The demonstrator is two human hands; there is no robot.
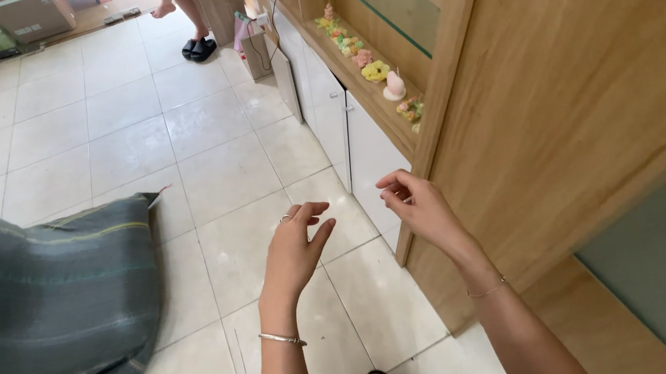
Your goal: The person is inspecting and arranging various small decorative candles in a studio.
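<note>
Here the tall wooden cabinet [589, 50] is filling the right side, and a large grey striped cushion [31, 304] is lying on the tiled floor [126, 111] to the left. Both hands are hanging in the air, grasping nothing: the right hand [414, 206] is curling loosely just beside the cabinet's front edge, the left hand [294, 248] is hovering relaxed over the tiles. The right fingers could knock that edge, being so near it. Small colourful figurines [373, 70] are sitting on the shelf [353, 81] beyond.
</note>
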